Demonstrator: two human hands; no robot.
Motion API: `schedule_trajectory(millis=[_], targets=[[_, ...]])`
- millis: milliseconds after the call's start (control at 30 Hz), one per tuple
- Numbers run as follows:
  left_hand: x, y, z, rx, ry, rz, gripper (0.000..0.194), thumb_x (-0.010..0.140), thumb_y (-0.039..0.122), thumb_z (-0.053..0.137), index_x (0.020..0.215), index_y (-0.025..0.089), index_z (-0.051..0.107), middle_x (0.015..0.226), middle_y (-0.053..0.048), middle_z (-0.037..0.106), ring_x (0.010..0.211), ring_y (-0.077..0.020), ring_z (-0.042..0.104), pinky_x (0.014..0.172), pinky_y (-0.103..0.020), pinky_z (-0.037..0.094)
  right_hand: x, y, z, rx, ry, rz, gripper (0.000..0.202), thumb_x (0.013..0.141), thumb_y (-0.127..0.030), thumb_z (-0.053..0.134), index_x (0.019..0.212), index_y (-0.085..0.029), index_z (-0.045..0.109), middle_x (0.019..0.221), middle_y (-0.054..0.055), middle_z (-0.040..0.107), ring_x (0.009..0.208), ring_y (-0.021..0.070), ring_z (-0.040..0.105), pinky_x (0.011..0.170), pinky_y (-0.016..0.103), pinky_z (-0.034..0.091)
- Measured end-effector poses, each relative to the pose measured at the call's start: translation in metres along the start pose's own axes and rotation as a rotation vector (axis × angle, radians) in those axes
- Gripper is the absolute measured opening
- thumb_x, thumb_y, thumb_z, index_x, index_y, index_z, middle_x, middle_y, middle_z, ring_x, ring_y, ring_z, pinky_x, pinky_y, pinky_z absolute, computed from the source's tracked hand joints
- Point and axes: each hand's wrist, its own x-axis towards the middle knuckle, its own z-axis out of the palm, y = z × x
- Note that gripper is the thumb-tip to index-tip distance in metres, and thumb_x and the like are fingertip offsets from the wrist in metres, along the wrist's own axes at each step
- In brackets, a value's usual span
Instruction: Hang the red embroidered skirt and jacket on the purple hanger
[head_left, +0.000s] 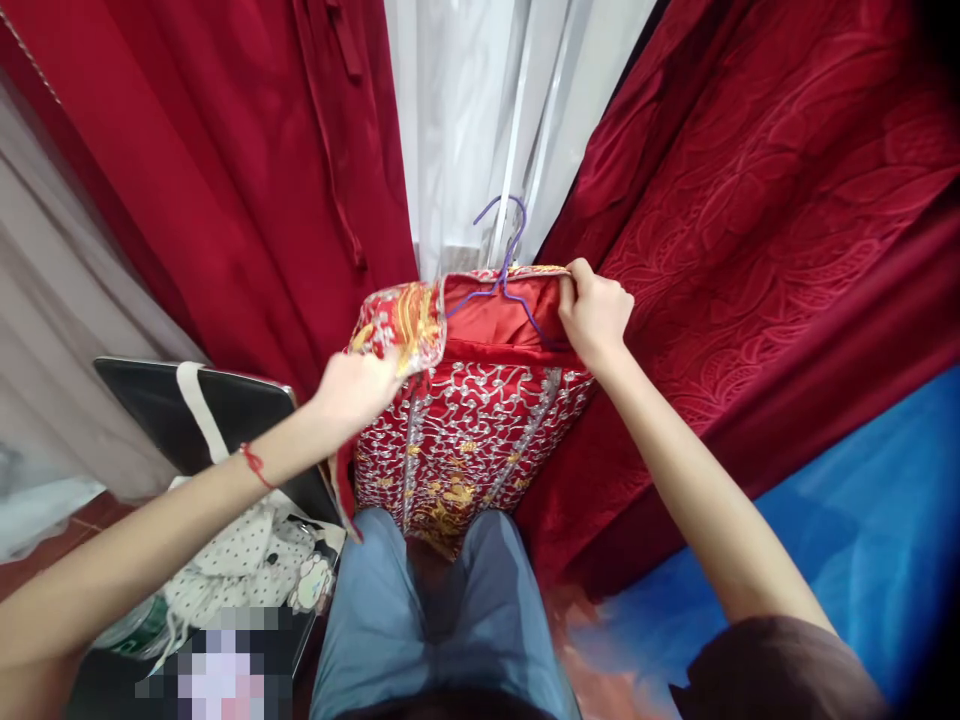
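A red dress [469, 430] embroidered in silver and gold hangs in front of my legs, its plain red lining showing at the open neckline. Inside that opening sits a purple hanger [517, 225], its hook pointing up near a white pole. My left hand [356, 395] is closed on the gold-embroidered left shoulder of the dress. At the right end of the neckline, my right hand [598, 310] pinches the edge of the cloth. Some fingertips of both hands are hidden.
Red curtains [247, 180] hang on both sides, with white drapes [457, 120] between them. At lower left, a black chair [135, 400] bears a polka-dot bag [240, 545]. Blue fabric [847, 520] spreads at the right.
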Motion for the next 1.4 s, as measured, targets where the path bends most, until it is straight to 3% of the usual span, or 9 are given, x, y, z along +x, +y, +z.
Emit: schedule_trajectory(millis=[167, 367, 533, 667, 700, 833, 967, 1233, 1400], targets=[[-0.023, 0.052, 0.020, -0.103, 0.033, -0.053, 0.044, 0.097, 0.030, 0.038, 0.134, 0.016, 0.058, 0.081, -0.019, 0.072, 0.081, -0.0339, 0.073, 0.064, -0.039, 0.043, -0.003, 0.000, -0.007, -0.004, 0.000, -0.021, 0.040, 0.102, -0.032, 0.030, 0.112, -0.014, 0.064, 0.087, 0.012, 0.070, 0.079, 0.0208, 0.063, 0.067, 0.028, 0.036], [-0.009, 0.104, 0.063, -0.215, -0.184, 0.126, 0.043, 0.095, 0.018, 0.036, 0.128, 0.005, 0.060, 0.091, -0.027, 0.073, 0.088, -0.0344, 0.074, 0.064, -0.039, 0.045, -0.010, -0.003, -0.012, -0.063, -0.050, -0.058, 0.041, 0.103, -0.031, 0.027, 0.114, -0.014, 0.063, 0.088, 0.013, 0.071, 0.082, 0.0211, 0.063, 0.066, 0.028, 0.035], [0.015, 0.074, 0.050, -0.364, -0.115, 0.254, 0.042, 0.095, 0.055, 0.046, 0.099, 0.020, 0.067, 0.091, -0.014, 0.076, 0.082, -0.0272, 0.072, 0.068, -0.036, 0.047, -0.020, 0.007, -0.012, -0.111, -0.108, -0.147, 0.037, 0.103, -0.034, 0.033, 0.113, -0.015, 0.063, 0.090, 0.012, 0.073, 0.080, 0.0207, 0.064, 0.064, 0.027, 0.031], [0.055, 0.035, 0.041, -0.506, 0.567, 0.166, 0.053, 0.091, 0.063, 0.051, 0.116, 0.018, 0.061, 0.126, -0.016, 0.066, 0.116, -0.0304, 0.060, 0.090, -0.040, 0.047, -0.020, 0.008, -0.012, -0.095, -0.132, -0.169, 0.036, 0.102, -0.043, 0.042, 0.109, -0.016, 0.065, 0.088, 0.012, 0.074, 0.078, 0.0213, 0.064, 0.065, 0.027, 0.033], [0.068, 0.026, 0.045, -0.476, 0.631, 0.150, 0.060, 0.087, 0.068, 0.055, 0.118, 0.016, 0.060, 0.128, -0.019, 0.064, 0.120, -0.0329, 0.057, 0.093, -0.042, 0.045, -0.020, 0.006, -0.014, -0.096, -0.146, -0.169, 0.036, 0.100, -0.045, 0.046, 0.109, -0.016, 0.065, 0.089, 0.012, 0.074, 0.078, 0.0219, 0.065, 0.065, 0.028, 0.034], [0.111, 0.000, 0.066, -0.338, 0.442, 0.234, 0.057, 0.086, 0.072, 0.053, 0.095, 0.016, 0.063, 0.096, -0.015, 0.070, 0.091, -0.0287, 0.063, 0.080, -0.037, 0.043, -0.024, -0.002, -0.030, -0.170, -0.318, -0.170, 0.040, 0.091, -0.040, 0.065, 0.120, -0.013, 0.062, 0.098, 0.014, 0.075, 0.087, 0.0262, 0.068, 0.070, 0.030, 0.042], [0.118, -0.013, 0.068, -0.345, 0.391, 0.197, 0.057, 0.088, 0.073, 0.050, 0.066, 0.021, 0.054, 0.062, -0.004, 0.059, 0.062, -0.0198, 0.055, 0.061, -0.031, 0.030, -0.031, -0.005, -0.044, -0.326, -0.527, -0.059, 0.035, 0.087, -0.023, 0.067, 0.118, -0.007, 0.067, 0.107, 0.022, 0.072, 0.099, 0.0311, 0.069, 0.077, 0.034, 0.047], [0.091, -0.022, 0.047, -0.306, 0.438, 0.145, 0.059, 0.082, 0.075, 0.052, 0.056, 0.022, 0.048, 0.053, -0.003, 0.050, 0.057, -0.0190, 0.049, 0.060, -0.031, 0.021, -0.042, 0.006, -0.025, -0.155, -0.281, 0.069, 0.039, 0.104, -0.038, 0.036, 0.118, -0.012, 0.063, 0.098, 0.019, 0.071, 0.089, 0.0280, 0.066, 0.073, 0.033, 0.043], [0.094, -0.033, 0.036, -0.249, 0.405, 0.147, 0.057, 0.084, 0.073, 0.049, 0.058, 0.023, 0.049, 0.055, -0.005, 0.051, 0.062, -0.0215, 0.053, 0.061, -0.032, 0.020, -0.033, 0.028, -0.017, 0.030, -0.386, -0.152, 0.033, 0.090, -0.043, 0.065, 0.105, -0.013, 0.065, 0.088, 0.011, 0.071, 0.076, 0.0203, 0.061, 0.066, 0.027, 0.040]])
